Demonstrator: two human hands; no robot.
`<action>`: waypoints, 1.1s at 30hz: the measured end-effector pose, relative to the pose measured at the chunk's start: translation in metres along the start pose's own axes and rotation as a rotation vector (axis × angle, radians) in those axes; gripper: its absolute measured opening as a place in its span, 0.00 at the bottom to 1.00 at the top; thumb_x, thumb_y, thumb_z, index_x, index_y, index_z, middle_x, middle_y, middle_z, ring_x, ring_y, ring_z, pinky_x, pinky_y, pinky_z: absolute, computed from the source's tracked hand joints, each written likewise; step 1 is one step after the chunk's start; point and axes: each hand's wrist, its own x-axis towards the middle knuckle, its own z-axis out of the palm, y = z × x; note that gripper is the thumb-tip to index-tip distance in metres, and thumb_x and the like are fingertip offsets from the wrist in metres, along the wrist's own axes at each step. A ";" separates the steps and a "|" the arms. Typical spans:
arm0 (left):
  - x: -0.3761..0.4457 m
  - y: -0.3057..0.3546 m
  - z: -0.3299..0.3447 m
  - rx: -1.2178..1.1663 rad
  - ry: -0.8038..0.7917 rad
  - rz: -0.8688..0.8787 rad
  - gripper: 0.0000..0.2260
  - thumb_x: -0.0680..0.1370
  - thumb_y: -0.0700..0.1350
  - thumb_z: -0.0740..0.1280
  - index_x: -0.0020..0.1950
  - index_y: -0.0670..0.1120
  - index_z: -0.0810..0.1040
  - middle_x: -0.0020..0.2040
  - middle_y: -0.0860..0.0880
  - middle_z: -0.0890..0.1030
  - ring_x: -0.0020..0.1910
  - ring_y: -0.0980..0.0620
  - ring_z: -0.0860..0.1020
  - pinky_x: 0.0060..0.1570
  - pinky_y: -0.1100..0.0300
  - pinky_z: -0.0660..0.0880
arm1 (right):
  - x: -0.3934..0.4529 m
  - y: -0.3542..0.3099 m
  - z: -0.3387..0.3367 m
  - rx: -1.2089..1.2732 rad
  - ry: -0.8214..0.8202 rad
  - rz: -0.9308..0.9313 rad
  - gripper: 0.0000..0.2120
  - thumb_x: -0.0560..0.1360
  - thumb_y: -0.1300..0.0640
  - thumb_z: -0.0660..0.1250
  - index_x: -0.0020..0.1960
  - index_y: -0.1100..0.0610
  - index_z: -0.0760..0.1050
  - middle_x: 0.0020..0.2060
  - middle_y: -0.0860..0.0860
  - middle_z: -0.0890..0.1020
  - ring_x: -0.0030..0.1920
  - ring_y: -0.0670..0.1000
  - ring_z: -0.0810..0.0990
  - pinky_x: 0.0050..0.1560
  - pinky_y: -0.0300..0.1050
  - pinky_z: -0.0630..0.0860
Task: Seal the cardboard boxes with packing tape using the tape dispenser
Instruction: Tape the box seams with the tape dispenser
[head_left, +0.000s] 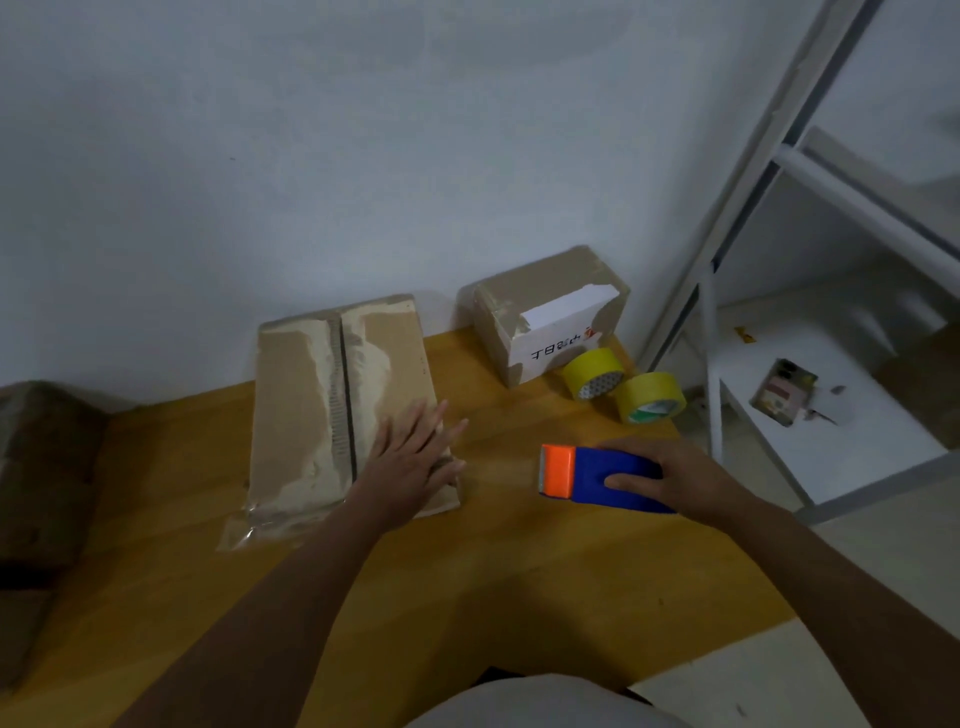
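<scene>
- Left hand is laid flat on the near right corner of the long cardboard box, fingers straight and a bit spread, just pressing down on it, not gripping anything.
- That box lies flat on the wooden desk, with its far end up against the wall. The middle seam is a dark line running lengthwise, with torn, pale patches either side of it. There's some clear plastic or tape scrap sticking out from under its near left corner.
- Right hand is wrapped over the blue tape dispenser, fingers curled round the body. The orange end points left toward the box. The dispenser is down at the desk surface, well apart from the box; can't tell if it's actually touching the wood.
- A smaller cardboard box sits at the far right of the desk against the wall, with a white label and some dark print on its front.
- Two yellow tape rolls lean on edge just in front of that small box, touching each other.
- Another brown box is at the left edge, pretty blurry.
- White metal shelf stands to the right of the desk with a small item lying on it.
</scene>
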 end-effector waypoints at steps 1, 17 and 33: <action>0.001 0.000 0.000 -0.008 -0.001 -0.003 0.29 0.79 0.68 0.39 0.79 0.62 0.44 0.80 0.55 0.38 0.78 0.51 0.33 0.75 0.41 0.40 | -0.001 0.003 -0.001 -0.009 0.008 -0.003 0.18 0.74 0.42 0.68 0.63 0.32 0.69 0.52 0.39 0.80 0.50 0.37 0.78 0.47 0.36 0.77; -0.004 0.007 -0.003 -0.015 0.006 -0.025 0.32 0.76 0.70 0.31 0.78 0.61 0.42 0.80 0.55 0.37 0.78 0.50 0.32 0.76 0.41 0.38 | 0.047 -0.025 0.070 -0.239 0.202 0.107 0.22 0.80 0.42 0.60 0.71 0.49 0.69 0.58 0.51 0.81 0.54 0.54 0.80 0.53 0.51 0.76; -0.003 0.007 -0.014 -0.178 -0.055 -0.030 0.25 0.79 0.64 0.32 0.76 0.62 0.37 0.80 0.55 0.37 0.77 0.53 0.31 0.75 0.44 0.33 | 0.078 -0.038 0.108 0.139 0.181 0.314 0.24 0.80 0.60 0.60 0.75 0.54 0.63 0.72 0.54 0.67 0.68 0.58 0.69 0.63 0.51 0.69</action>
